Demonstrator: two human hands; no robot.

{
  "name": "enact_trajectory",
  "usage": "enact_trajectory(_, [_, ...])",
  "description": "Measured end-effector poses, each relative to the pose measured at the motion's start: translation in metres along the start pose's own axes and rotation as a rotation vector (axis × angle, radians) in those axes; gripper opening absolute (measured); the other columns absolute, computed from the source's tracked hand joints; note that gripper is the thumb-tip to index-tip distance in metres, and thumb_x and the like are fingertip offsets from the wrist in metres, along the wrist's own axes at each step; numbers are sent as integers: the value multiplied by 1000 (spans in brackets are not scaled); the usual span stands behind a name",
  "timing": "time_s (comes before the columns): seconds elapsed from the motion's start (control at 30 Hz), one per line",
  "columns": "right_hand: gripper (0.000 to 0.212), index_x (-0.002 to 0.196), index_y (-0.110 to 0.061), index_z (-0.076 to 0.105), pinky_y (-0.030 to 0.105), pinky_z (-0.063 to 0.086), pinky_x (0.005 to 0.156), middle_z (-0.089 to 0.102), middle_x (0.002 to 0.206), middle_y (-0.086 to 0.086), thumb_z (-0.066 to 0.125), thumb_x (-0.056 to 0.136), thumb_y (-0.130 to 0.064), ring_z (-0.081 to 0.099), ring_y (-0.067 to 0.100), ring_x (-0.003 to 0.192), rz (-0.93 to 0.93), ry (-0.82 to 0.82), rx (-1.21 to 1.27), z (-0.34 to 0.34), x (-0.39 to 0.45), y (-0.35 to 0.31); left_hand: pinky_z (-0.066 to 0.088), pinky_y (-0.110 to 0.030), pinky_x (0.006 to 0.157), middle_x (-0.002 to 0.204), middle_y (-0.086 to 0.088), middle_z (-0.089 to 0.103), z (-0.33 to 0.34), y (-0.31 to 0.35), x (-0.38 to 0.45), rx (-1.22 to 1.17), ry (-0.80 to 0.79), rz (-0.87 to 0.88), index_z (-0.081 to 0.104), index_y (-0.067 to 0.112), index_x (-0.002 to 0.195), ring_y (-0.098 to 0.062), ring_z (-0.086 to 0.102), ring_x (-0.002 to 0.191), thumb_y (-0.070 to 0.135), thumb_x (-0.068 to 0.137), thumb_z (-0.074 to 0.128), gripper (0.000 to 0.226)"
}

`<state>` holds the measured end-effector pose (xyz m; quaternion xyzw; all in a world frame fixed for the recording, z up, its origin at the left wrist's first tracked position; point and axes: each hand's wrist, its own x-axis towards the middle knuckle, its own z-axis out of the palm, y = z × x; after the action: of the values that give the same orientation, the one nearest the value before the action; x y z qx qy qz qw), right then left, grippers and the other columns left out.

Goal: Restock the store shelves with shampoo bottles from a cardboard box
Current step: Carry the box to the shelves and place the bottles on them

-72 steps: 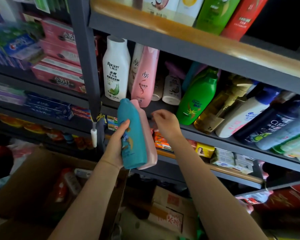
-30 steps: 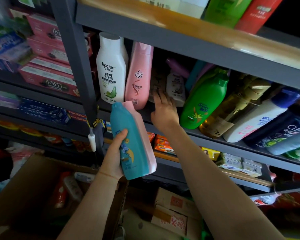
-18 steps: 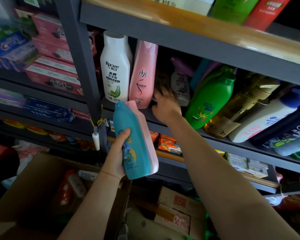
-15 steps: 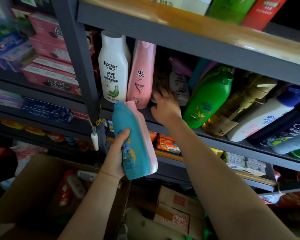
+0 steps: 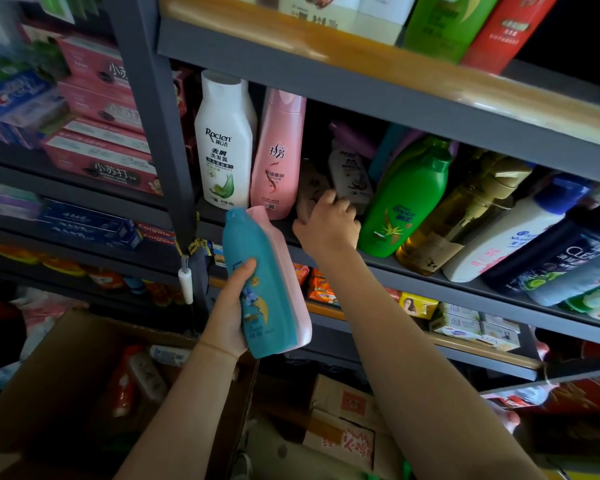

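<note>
Head view, left to right. Far left: pink toothpaste boxes (image 5: 97, 157) stacked on the neighbouring rack, blurred blue cartons below. Bottom left: open cardboard box (image 5: 49, 393), dim inside, with a red-and-white bottle (image 5: 132, 379) lying in it. Grey upright post (image 5: 160, 133) dividing the racks, a small white tube (image 5: 186, 284) hanging from it by a cord.

Left hand (image 5: 231, 313) raised below the shelf edge, fingers wrapped round a teal shampoo bottle (image 5: 260, 289) with a pink bottle (image 5: 297, 271) pressed flat behind it, both held upright, caps up, in front of the grey shelf (image 5: 465, 282) lip.

On that shelf: white Raclen bottle (image 5: 224, 140) upright just beside the post, pink upright bottle (image 5: 279, 154) touching its right side. Right hand (image 5: 328, 223) reaching onto the shelf just right of the pink upright bottle, fingers curled against a small beige bottle (image 5: 312, 188); actual grasp or mere touch, cannot tell. Small white bottle (image 5: 349, 174) behind the knuckles, tilted.

Further right: green bottle (image 5: 406, 199) leaning left, amber pump bottle (image 5: 458, 220) leaning against it, white bottle with a blue cap (image 5: 513, 233), dark Clear bottle (image 5: 565, 251), all tilted in a row. Upper shelf: green (image 5: 444, 22) and red (image 5: 499, 32) bottles. Lower shelf: orange packets (image 5: 319, 285), small white boxes (image 5: 471, 323).
</note>
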<state>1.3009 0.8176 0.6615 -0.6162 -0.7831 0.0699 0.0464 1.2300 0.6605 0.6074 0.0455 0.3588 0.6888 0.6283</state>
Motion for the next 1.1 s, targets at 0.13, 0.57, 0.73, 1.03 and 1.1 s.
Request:
enact_trajectory(0.13, [104,147,1,18,45,43,99,34,144,25,73,75,-50,38,40,130,114,-147,137,1,11,0,61,-34,67,96,-2,76,-1,-1,-3,0,1,-11,69,19,108,-17,74,80,35,83,60,31])
enact_trajectory(0.57, [69,100,-13,27,22,44,64,42,107,5,84,65,-32,51,25,92,19,188,749,12,-29,14,60,-33,67,95,-1,76,1,1,-10,47,41,21,70,21,104,-16,74,81,36,83,60,27])
enact_trajectory(0.73, [75,106,-18,32,4,39,63,55,110,3,91,61,-30,55,15,94,-77,364,939,5,-34,11,58,-33,69,91,1,76,3,3,-13,53,51,31,69,21,105,-15,74,79,35,86,59,26])
enact_trajectory(1.03, [57,106,-13,44,24,56,65,61,87,-10,87,68,-18,61,2,77,33,347,1159,-1,-10,9,61,-33,66,92,-1,77,0,7,-15,31,39,2,69,19,103,-16,74,77,36,82,60,28])
enact_trajectory(1.1, [56,110,-14,46,17,51,64,59,89,-13,86,71,-18,59,0,78,88,339,1188,-2,-4,8,62,-33,66,93,-2,77,-2,7,-15,24,24,-8,69,18,105,-16,74,78,36,81,60,31])
